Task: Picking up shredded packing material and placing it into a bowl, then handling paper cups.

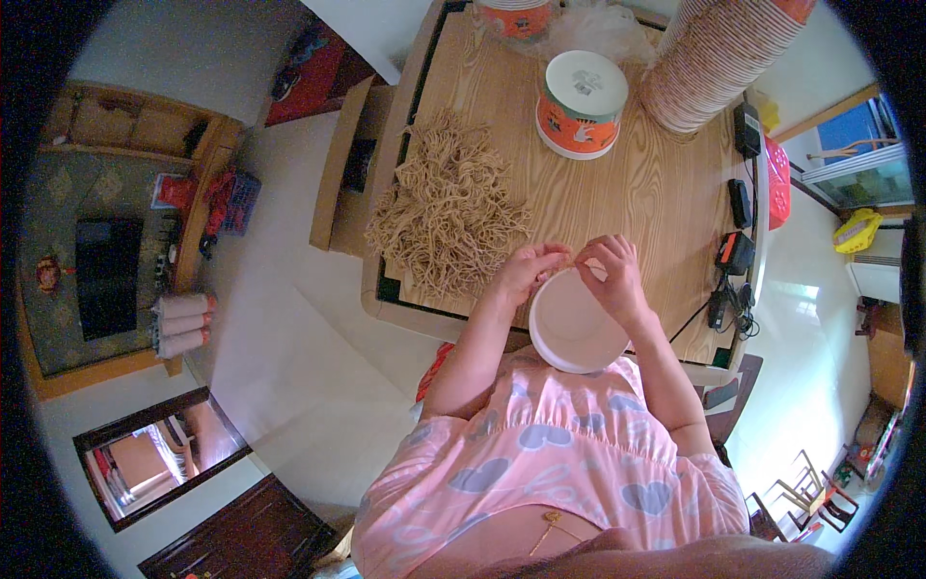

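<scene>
A white-lined paper bucket (579,326) rests against my lap at the table's near edge, its open mouth facing up. My left hand (533,270) is closed at the far left of its rim, thumb and forefinger pinched together. Close beside it, my right hand (612,273) pinches at the far rim, with part of the hand over the opening. What lies between the fingertips is too small to make out. Left of my hands spreads a loose heap of tan twisted cords (449,207).
An upturned orange-and-white paper bucket (585,85) stands farther back on the wooden table (617,193). Behind it are a tall leaning stack of buckets (719,63) and clear plastic wrap (598,34). Black adapters (735,253) with cables line the right edge. A cardboard box (345,188) stands left.
</scene>
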Action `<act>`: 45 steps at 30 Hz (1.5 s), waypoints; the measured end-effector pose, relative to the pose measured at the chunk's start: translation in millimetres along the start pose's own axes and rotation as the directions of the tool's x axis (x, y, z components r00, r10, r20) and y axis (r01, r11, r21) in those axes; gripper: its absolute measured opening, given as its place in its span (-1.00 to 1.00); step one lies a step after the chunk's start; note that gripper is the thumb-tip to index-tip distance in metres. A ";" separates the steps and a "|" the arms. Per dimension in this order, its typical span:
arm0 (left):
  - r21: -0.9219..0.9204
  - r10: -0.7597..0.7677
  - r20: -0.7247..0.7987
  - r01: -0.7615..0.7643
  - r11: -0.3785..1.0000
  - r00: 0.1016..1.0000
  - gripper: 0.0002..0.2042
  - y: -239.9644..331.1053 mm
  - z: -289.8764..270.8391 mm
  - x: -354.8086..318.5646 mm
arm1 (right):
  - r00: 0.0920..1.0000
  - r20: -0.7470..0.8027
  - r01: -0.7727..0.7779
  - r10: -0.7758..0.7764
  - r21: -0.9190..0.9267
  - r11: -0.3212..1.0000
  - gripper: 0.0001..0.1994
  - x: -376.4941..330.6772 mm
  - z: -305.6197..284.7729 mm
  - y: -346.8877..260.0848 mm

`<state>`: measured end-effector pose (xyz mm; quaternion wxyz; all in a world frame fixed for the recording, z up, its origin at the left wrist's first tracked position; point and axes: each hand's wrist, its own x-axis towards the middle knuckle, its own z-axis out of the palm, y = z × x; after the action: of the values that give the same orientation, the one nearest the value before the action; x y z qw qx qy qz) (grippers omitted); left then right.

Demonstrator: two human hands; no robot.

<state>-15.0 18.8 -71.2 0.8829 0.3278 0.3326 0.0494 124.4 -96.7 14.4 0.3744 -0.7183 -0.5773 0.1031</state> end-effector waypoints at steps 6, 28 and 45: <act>0.430 0.296 -0.058 -0.243 0.869 0.953 -0.87 17.3 24.0 -18.8 | 0.994 0.053 -0.104 0.100 0.064 0.993 -0.92 -0.7 -1.7 4.7; 0.637 0.567 -0.015 -0.429 0.640 0.823 -0.96 4.9 15.7 -9.6 | 0.957 0.185 -0.248 0.222 0.135 0.959 -0.81 8.2 1.7 1.8; 0.420 0.477 -0.141 -0.384 0.823 0.868 -0.90 -1.1 11.0 -9.9 | 0.952 0.199 -0.279 0.234 0.243 0.929 -0.92 8.6 7.1 -0.3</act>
<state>-15.9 8.9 -60.2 0.7216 0.5500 0.3566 0.2228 122.8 -85.9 12.1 0.4018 -0.7193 -0.4880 0.2881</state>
